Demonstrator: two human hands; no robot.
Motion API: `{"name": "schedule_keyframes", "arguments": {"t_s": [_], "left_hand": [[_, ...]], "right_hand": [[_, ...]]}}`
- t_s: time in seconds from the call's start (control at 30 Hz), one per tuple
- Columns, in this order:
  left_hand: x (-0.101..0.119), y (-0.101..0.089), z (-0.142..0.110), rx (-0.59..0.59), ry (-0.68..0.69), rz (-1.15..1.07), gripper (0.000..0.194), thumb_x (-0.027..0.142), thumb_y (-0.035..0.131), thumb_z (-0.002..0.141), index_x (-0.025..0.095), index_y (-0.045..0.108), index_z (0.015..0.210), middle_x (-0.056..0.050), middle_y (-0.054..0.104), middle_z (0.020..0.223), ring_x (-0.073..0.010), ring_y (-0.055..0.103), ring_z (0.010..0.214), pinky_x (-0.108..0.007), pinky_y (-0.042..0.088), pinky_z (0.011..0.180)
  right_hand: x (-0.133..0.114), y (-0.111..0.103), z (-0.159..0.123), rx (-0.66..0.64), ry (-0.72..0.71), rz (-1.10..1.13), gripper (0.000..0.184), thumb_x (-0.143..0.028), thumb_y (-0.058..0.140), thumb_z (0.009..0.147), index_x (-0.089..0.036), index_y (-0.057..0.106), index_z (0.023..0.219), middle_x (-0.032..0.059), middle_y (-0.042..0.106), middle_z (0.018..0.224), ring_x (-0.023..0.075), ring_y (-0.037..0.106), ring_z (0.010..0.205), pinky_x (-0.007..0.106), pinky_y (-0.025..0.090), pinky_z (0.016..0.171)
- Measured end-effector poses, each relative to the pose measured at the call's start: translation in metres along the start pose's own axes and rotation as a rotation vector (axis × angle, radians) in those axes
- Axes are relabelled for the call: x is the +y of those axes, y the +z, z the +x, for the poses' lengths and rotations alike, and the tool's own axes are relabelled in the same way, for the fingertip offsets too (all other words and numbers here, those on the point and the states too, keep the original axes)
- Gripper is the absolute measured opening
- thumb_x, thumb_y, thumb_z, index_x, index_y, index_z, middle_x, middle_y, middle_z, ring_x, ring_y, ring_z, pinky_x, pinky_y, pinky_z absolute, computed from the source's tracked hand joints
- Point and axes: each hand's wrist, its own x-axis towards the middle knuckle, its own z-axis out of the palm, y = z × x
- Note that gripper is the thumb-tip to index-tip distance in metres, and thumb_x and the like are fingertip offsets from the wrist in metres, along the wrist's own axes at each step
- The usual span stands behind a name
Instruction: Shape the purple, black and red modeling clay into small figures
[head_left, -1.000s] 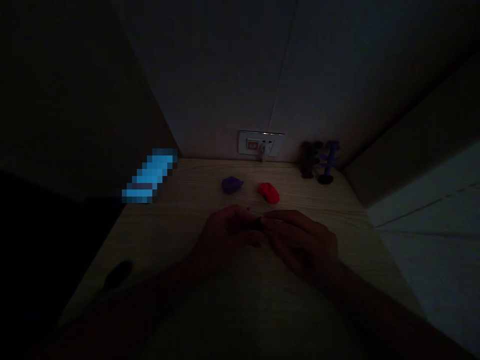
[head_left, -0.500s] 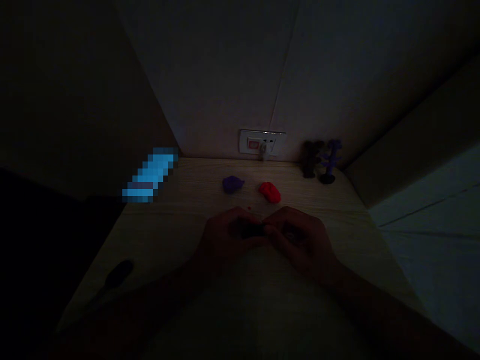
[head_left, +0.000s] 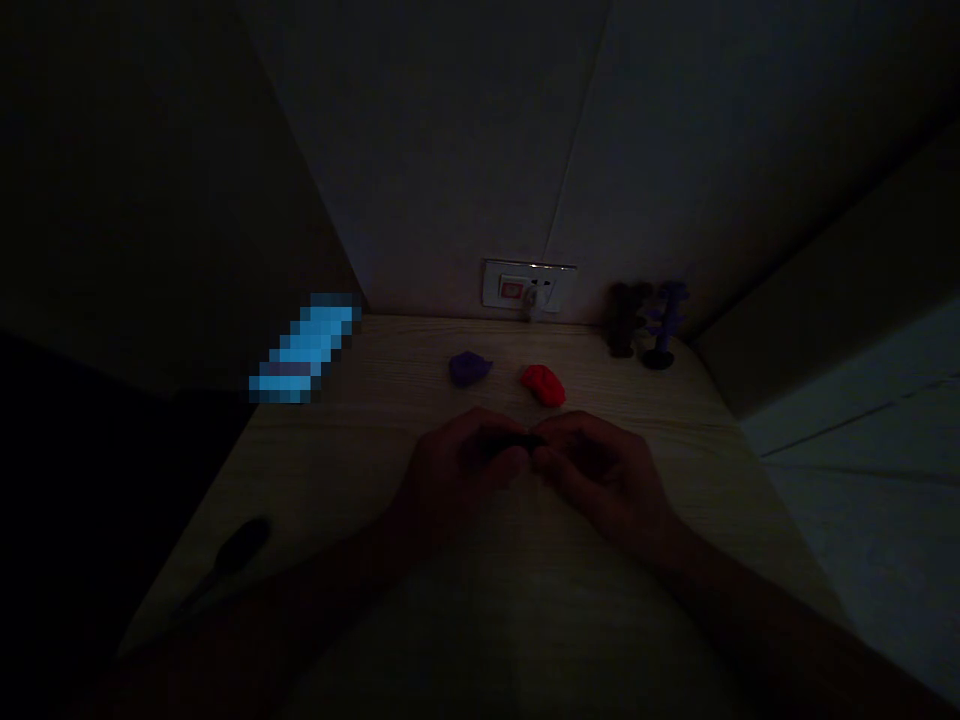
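Note:
In dim light, my left hand [head_left: 461,465] and my right hand [head_left: 604,475] meet above the wooden tabletop [head_left: 517,600]. Both are closed, thumbs and fingertips pinching a small dark piece [head_left: 517,441] between them. Its kind is too dark to make out, and the fingers cover part of it. Just beyond the hands lie a purple lump [head_left: 469,369], which looks like modelling clay, and a similar bright red lump [head_left: 544,385]. Neither hand touches these lumps.
A dark brush-like object [head_left: 241,545] lies at the left. At the back right stand a dark brown figure [head_left: 624,320] and a purple tree-like stand [head_left: 662,325]. A socket plate [head_left: 529,286] is on the wall. A pixelated bright blue shape [head_left: 306,348] shows at the back left edge.
My left thumb has drawn in toward the right fingertips, and the dark piece shows as a thinner strip. The view has shifted slightly; the lumps stay put.

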Motion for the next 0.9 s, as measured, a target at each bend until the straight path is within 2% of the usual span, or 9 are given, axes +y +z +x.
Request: {"name": "schedule_keyframes", "arguments": {"t_s": [0.2, 0.3, 0.4, 0.5, 0.63, 0.77, 0.9], "left_hand": [[-0.0012, -0.0003, -0.0010, -0.002, 0.012, 0.005, 0.017, 0.027, 0.079, 0.089, 0.022, 0.074, 0.104, -0.003, 0.079, 0.106, -0.0212, 0.074, 0.098, -0.034, 0.059, 0.088], [-0.0015, -0.0009, -0.0001, -0.004, 0.045, 0.014, 0.017, 0.024, 0.078, 0.087, 0.022, 0.073, 0.104, -0.002, 0.078, 0.104, -0.0204, 0.073, 0.099, -0.033, 0.058, 0.089], [-0.0009, -0.0007, 0.0009, 0.009, 0.039, 0.011, 0.018, 0.024, 0.078, 0.084, 0.021, 0.071, 0.101, -0.001, 0.076, 0.094, -0.0186, 0.072, 0.086, -0.032, 0.058, 0.079], [-0.0006, 0.0000, 0.0010, -0.006, -0.003, -0.013, 0.018, 0.027, 0.078, 0.085, 0.020, 0.070, 0.098, 0.001, 0.073, 0.083, -0.0153, 0.068, 0.070, -0.029, 0.055, 0.067], [-0.0021, -0.0002, -0.0001, -0.010, -0.008, -0.024, 0.018, 0.028, 0.077, 0.086, 0.020, 0.070, 0.100, 0.000, 0.074, 0.086, -0.0150, 0.069, 0.071, -0.029, 0.056, 0.068], [-0.0044, -0.0021, -0.0002, 0.001, 0.019, 0.019, 0.019, 0.028, 0.079, 0.085, 0.020, 0.071, 0.101, -0.002, 0.075, 0.093, -0.0163, 0.069, 0.077, -0.031, 0.056, 0.073], [-0.0043, -0.0030, 0.0007, -0.018, 0.029, 0.036, 0.020, 0.029, 0.077, 0.085, 0.020, 0.069, 0.102, -0.002, 0.073, 0.089, -0.0166, 0.067, 0.076, -0.031, 0.055, 0.072]], "right_hand": [[0.0015, -0.0010, -0.0001, -0.002, -0.008, -0.062, 0.012, -0.029, 0.081, 0.091, -0.022, 0.080, 0.100, 0.0036, 0.079, 0.082, 0.0167, 0.073, 0.067, 0.025, 0.059, 0.056], [0.0002, -0.0018, 0.0005, 0.015, -0.078, -0.084, 0.011, -0.025, 0.080, 0.091, -0.023, 0.082, 0.101, 0.0041, 0.080, 0.087, 0.0171, 0.074, 0.072, 0.026, 0.060, 0.061], [0.0007, -0.0029, 0.0010, 0.010, -0.165, -0.119, 0.014, -0.021, 0.080, 0.091, -0.025, 0.083, 0.104, 0.0047, 0.081, 0.094, 0.0190, 0.076, 0.083, 0.029, 0.062, 0.072], [0.0032, -0.0034, 0.0005, 0.012, -0.188, -0.143, 0.020, -0.020, 0.082, 0.088, -0.025, 0.081, 0.107, 0.0046, 0.081, 0.098, 0.0203, 0.076, 0.088, 0.031, 0.063, 0.078], [0.0054, -0.0026, -0.0017, 0.016, -0.129, -0.118, 0.024, -0.023, 0.085, 0.085, -0.024, 0.079, 0.109, 0.0048, 0.082, 0.096, 0.0203, 0.077, 0.082, 0.031, 0.064, 0.073], [0.0043, -0.0019, -0.0029, 0.004, -0.067, -0.091, 0.013, -0.023, 0.082, 0.088, -0.024, 0.080, 0.101, 0.0035, 0.083, 0.090, 0.0191, 0.078, 0.077, 0.028, 0.063, 0.069], [0.0029, -0.0029, -0.0018, 0.000, -0.116, -0.094, 0.014, -0.021, 0.081, 0.089, -0.025, 0.082, 0.103, 0.0029, 0.083, 0.093, 0.0186, 0.078, 0.081, 0.028, 0.063, 0.072]]}}
